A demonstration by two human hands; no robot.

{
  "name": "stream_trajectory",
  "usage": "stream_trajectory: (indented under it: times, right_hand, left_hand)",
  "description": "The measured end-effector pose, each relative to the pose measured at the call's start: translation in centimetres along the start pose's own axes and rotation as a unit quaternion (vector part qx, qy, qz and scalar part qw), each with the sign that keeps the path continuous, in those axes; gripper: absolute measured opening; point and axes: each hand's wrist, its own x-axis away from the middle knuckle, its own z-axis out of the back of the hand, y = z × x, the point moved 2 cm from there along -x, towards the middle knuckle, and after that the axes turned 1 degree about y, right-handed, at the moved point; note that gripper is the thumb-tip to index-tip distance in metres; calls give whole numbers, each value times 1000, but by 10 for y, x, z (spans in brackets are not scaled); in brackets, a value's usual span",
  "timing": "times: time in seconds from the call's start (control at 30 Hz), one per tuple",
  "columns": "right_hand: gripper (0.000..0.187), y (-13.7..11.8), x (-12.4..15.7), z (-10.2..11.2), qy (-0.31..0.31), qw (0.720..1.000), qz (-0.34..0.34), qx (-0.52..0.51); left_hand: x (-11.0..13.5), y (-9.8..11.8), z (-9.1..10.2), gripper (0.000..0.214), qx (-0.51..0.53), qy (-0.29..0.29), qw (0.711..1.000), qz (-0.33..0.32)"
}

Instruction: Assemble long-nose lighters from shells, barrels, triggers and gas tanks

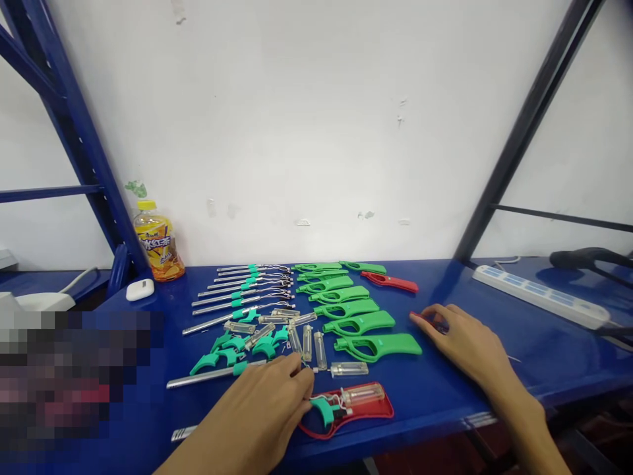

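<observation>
A red lighter half-shell (386, 412) lies near the table's front edge, with a clear fuel tank (363, 394), white wires and a teal trigger (324, 412) inside. My left hand (262, 402) is closed over its left end, fingers curled and fingertips partly hidden. From under this hand a metal lighter tube (182, 433) sticks out to the left. My right hand (459, 340) rests farther right, its fingers bent round a red lighter shell piece (435, 322), mostly covered by them. Several green half-shells (395, 345) lie between the hands, toward the back.
Metal tubes (212, 307) with teal collars and wires lie in a row at left. Loose fuel tanks (320, 349) and teal triggers (205, 363) are scattered mid-table. Another red half-shell (395, 282), a drink bottle (158, 244), a white case (140, 289) and a power strip (544, 297) stand farther back.
</observation>
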Motion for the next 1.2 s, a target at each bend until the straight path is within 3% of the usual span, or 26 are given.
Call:
stream_trajectory:
  times: [0.13, 0.2, 0.3, 0.37, 0.43, 0.5, 0.67, 0.8, 1.03, 1.2]
  right_hand:
    - [51, -13, 7, 15, 47, 998, 28, -34]
    - [47, -30, 16, 26, 41, 994, 65, -80]
    - [31, -67, 37, 40, -67, 964, 175, -188]
    - [22, -91, 53, 44, -162, 938, 231, -199]
    - [10, -108, 67, 45, -215, 920, 264, -195]
    - [14, -116, 76, 41, -242, 910, 280, -186]
    - [20, -114, 78, 26, -267, 907, 283, -162]
    - [16, -110, 75, 24, -272, 907, 276, -165]
    - [18, -111, 76, 23, -262, 904, 305, -147]
    - [23, -110, 77, 21, -242, 903, 326, -137]
  left_hand:
    - [0, 5, 6, 23, 25, -30, 999, 24]
    - [1, 7, 7, 25, 29, -36, 999, 26]
    - [3, 7, 7, 27, 23, -28, 999, 20]
    - [4, 7, 5, 28, 16, -21, 1000, 10]
    - [4, 7, 4, 28, 5, -14, 1000, 5]
    - [4, 5, 3, 27, -11, -9, 1000, 3]
    - [8, -6, 2, 27, -8, 48, 999, -17]
    - [10, -17, 7, 27, 12, 87, 996, 11]
    - [0, -21, 9, 31, -39, 24, 997, 64]
    - [2, -12, 0, 31, 4, 64, 998, 21]
